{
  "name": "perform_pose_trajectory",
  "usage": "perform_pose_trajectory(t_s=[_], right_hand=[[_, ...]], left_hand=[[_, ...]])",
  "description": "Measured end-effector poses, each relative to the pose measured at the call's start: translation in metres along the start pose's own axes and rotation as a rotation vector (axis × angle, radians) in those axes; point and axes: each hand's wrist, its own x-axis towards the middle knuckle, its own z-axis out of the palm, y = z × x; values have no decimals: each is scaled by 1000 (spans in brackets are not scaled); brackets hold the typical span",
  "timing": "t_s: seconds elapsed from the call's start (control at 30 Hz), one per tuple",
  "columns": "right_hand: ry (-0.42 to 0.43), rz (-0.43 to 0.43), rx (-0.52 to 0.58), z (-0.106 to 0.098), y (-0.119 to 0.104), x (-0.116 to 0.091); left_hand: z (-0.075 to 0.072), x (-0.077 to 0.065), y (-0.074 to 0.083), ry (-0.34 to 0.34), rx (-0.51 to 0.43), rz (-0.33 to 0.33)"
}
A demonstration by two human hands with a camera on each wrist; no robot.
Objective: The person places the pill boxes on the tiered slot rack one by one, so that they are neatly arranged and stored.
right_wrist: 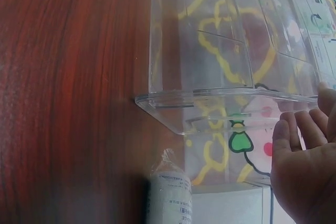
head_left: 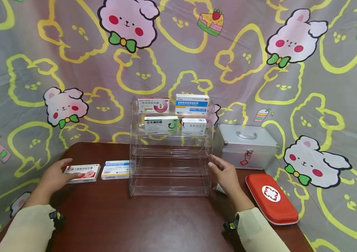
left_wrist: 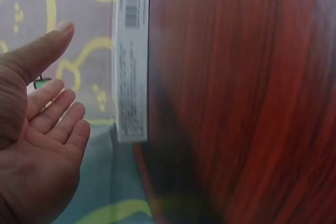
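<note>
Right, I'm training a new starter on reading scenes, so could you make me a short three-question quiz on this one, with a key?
1. How many boxes stand in the rack?

2. True or false: in the head view, the red case lies to the right of the rack.

3. Which of these is nearest the left hand?
a) the silver case
b) the red-and-white box on the table
c) the white roll

Key:
1. Four, two on each of the top two tiers.
2. True.
3. b
</note>
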Motion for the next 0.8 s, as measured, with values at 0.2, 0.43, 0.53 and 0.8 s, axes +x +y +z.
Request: perform_pose_trajectory(t_s=[0.2, 0.43, 0.53, 0.8], right_hand=[[6, -11, -8, 0, 1, -1], [3, -55, 6, 1, 1, -1], [-10, -58, 14, 2, 1, -1], [-3, -37, 25, 0, -3, -2]], left_hand=[[-1, 6, -19, -24, 30, -29], [6, 6, -41, -128, 119, 3], [9, 3, -48, -139, 109, -6], [6, 8, -39, -135, 113, 11]])
